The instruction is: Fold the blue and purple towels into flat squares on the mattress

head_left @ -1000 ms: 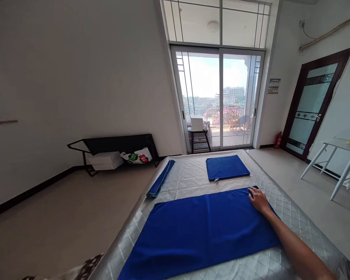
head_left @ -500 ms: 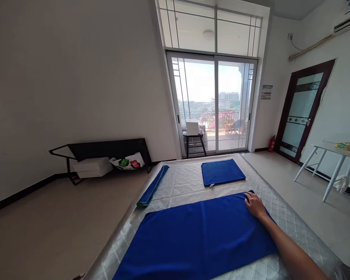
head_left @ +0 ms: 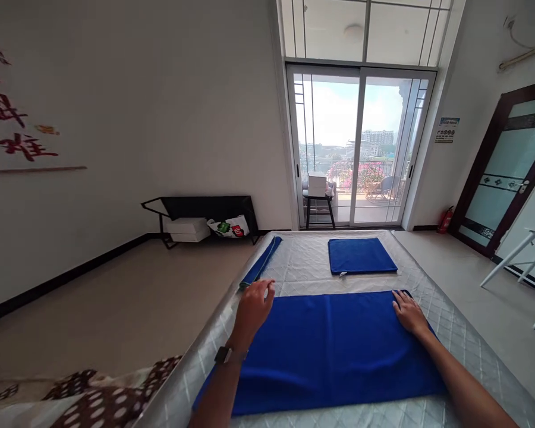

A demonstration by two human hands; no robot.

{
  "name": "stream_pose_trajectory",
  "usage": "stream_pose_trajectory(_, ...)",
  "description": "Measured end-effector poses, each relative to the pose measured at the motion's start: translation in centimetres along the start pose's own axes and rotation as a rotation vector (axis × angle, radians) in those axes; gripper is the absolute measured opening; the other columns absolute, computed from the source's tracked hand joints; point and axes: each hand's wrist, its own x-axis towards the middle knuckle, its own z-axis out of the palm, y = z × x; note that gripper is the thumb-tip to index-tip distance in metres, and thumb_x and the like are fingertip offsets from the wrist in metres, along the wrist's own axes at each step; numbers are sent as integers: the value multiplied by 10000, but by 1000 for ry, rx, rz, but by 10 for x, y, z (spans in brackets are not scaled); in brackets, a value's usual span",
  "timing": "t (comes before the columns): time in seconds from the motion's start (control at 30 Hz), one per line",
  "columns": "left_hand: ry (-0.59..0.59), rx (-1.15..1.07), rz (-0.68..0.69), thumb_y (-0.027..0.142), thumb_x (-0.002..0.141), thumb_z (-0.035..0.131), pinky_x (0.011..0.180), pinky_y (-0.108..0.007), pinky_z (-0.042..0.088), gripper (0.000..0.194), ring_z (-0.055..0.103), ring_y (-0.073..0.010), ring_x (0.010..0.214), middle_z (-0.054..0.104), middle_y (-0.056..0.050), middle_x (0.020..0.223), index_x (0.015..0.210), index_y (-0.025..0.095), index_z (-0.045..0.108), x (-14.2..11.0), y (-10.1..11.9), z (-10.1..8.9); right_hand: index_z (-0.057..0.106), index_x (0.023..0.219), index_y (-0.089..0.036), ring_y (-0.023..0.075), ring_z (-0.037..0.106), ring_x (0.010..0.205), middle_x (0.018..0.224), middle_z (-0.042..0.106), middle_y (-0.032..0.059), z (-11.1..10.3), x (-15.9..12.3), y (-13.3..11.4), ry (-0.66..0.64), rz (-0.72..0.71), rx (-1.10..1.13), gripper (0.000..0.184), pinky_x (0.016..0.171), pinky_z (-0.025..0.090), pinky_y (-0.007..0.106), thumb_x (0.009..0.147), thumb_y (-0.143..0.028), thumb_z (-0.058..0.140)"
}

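A large rectangle of blue cloth (head_left: 334, 351) lies spread on the mattress (head_left: 303, 267), with a soft crease down its middle. My right hand (head_left: 411, 312) rests flat on its far right corner, fingers stretched out. Over the far left corner is my left hand (head_left: 254, 304), its fingers loosely bent and nothing seen in them; whether it touches the cloth I cannot tell. That corner is hidden behind the hand. A dark band sits on my left wrist. Beyond lies a neatly folded blue cloth (head_left: 361, 255) with a small white tag.
A narrow folded blue cloth (head_left: 263, 261) with a green edge lies along the mattress's left side. Brown dotted fabric (head_left: 102, 404) is at lower left. A black rack (head_left: 205, 208) stands by the wall, a white stool (head_left: 517, 255) at right, and sliding glass doors (head_left: 361, 142) behind.
My left hand has come into view at the far left corner of the large cloth. My right hand stays on the right corner. The view has turned left.
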Motion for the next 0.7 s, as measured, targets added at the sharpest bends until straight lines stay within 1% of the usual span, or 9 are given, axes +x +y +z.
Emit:
stream_pose_trajectory(0.07, -70, 7, 22, 376, 998, 410, 1069, -436, 420, 402, 556, -291, 1238, 631, -95, 1322, 1271, 163, 616, -7, 2, 13, 421, 1489, -191, 231, 306, 1461, 1569, 389, 56, -1, 0, 0, -18, 2, -11, 560, 1191, 244, 411, 970, -359, 293)
stream_pose_trajectory(0.13, -135, 36, -8, 376, 990, 375, 1093, -427, 388, 454, 530, -319, 1283, 630, -127, 1344, 1289, 138, 621, -15, -3, 28, 410, 1497, -189, 237, 295, 1466, 1574, 381, 62, -3, 0, 0, -28, 7, -20, 565, 1191, 245, 417, 975, -366, 282)
stream_pose_trajectory(0.2, -210, 93, -84, 411, 972, 387, 1124, -471, 345, 502, 474, -333, 1347, 563, -160, 1427, 1357, 148, 574, -20, -17, 41, 406, 1500, -198, 241, 296, 1465, 1571, 385, 65, -4, 0, -1, -34, 12, -34, 566, 1187, 252, 424, 977, -379, 286)
stream_pose_trajectory(0.33, -353, 189, -172, 510, 967, 327, 1178, -508, 243, 612, 312, -308, 1459, 392, -132, 1566, 1484, 198, 424, -25, -50, 52, 350, 1527, -201, 229, 270, 1475, 1593, 342, 68, -4, 1, -2, -67, 62, -81, 585, 1187, 244, 431, 987, -406, 257)
stream_pose_trajectory(0.4, -368, 204, -174, 537, 967, 306, 1193, -498, 212, 642, 271, -297, 1477, 353, -125, 1588, 1508, 200, 380, -28, -60, 53, 314, 1541, -196, 215, 246, 1484, 1613, 296, 65, -4, 2, -1, -88, 108, -103, 599, 1193, 226, 420, 991, -419, 234)
stream_pose_trajectory(0.47, -359, 208, -169, 539, 969, 305, 1196, -487, 209, 650, 265, -296, 1480, 339, -131, 1594, 1518, 196, 360, -30, -63, 54, 296, 1548, -197, 207, 236, 1487, 1621, 276, 61, -5, 3, 1, -108, 139, -117, 605, 1196, 214, 412, 991, -424, 228)
stream_pose_trajectory(0.57, -323, 218, -157, 536, 973, 305, 1190, -490, 226, 644, 279, -299, 1474, 346, -137, 1589, 1518, 198, 359, -33, -62, 56, 325, 1537, -182, 233, 274, 1475, 1605, 311, 86, -11, 5, -2, -126, 184, -127, 599, 1185, 224, 444, 982, -384, 228)
stream_pose_trajectory(0.63, -302, 229, -150, 536, 971, 313, 1188, -494, 231, 641, 286, -301, 1471, 355, -138, 1584, 1515, 201, 368, -33, -60, 58, 377, 1511, -133, 265, 297, 1464, 1580, 351, 132, -15, 5, -20, -94, 225, -143, 592, 1178, 225, 468, 964, -320, 251)
stream_pose_trajectory(0.7, -286, 239, -148, 529, 966, 333, 1189, -495, 230, 640, 291, -306, 1469, 364, -144, 1579, 1511, 195, 377, -33, -59, 60, 426, 1482, -101, 281, 292, 1465, 1560, 379, 156, -15, 3, -55, -20, 196, -151, 581, 1184, 203, 468, 940, -264, 291)
